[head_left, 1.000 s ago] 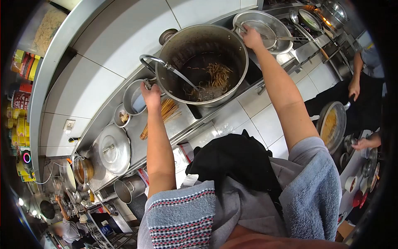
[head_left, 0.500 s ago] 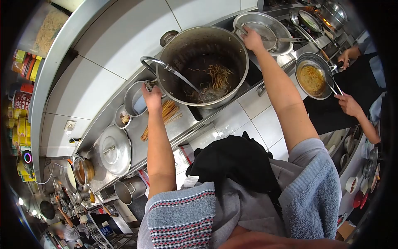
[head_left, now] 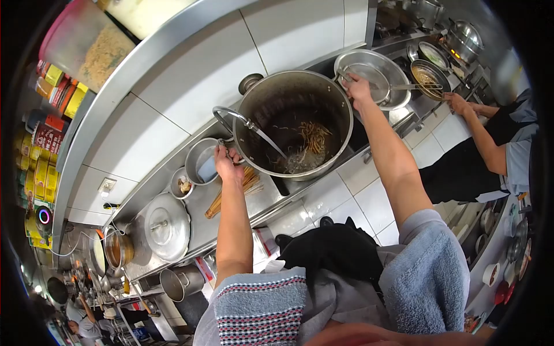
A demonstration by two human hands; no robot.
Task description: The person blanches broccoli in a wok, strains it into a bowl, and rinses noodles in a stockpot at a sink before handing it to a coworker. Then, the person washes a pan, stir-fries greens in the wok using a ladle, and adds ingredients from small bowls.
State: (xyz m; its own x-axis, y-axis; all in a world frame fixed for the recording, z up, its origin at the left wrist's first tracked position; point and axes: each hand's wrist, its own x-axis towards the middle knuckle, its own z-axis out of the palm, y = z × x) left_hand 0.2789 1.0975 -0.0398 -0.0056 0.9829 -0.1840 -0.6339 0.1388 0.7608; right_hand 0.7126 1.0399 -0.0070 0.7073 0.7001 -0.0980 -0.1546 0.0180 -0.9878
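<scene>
A large deep metal pot point(head_left: 294, 81) holds dark liquid with a cluster of thin brown strips point(head_left: 314, 137). Water runs into it from a curved faucet point(head_left: 236, 115). My left hand point(head_left: 228, 161) is closed around the handle on the pot's left side. On the opposite side, my right hand point(head_left: 356, 89) grips the other handle, beside a wide metal basin point(head_left: 398, 72) with a strainer point(head_left: 378, 83) in it. My fingers partly cover both handles.
Left of the pot are a metal container point(head_left: 199, 157), a small bowl point(head_left: 180, 187), a bundle of thin sticks point(head_left: 248, 184) and a round lid point(head_left: 167, 226). At the right, a co-worker's hands point(head_left: 459, 105) are at a pan point(head_left: 426, 75) by the stove.
The view has shifted, so the pot and counter appear lower. Both my hands stay on the pot. The co-worker's pan has moved from beside the counter up to the stove.
</scene>
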